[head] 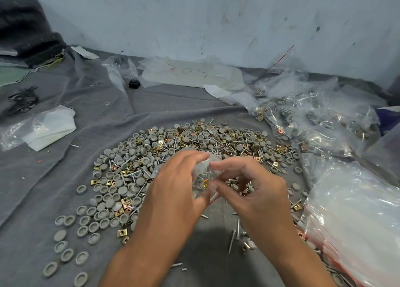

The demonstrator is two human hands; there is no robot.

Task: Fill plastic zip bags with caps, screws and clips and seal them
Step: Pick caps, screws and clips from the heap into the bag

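Note:
A small clear zip bag with screws and a brass clip inside hangs between both hands above the pile. My left hand grips its left side, thumb under and fingers over. My right hand pinches the bag's right edge between thumb and forefinger. Under them lies a wide heap of grey round caps, silver screws and brass square clips on a grey cloth. Much of the bag is hidden by my fingers.
A stack of empty red-striped zip bags lies at the right. Filled bags are heaped at the back right. Loose plastic and a sheet marked 50 lie near the wall. A white folded bag sits left.

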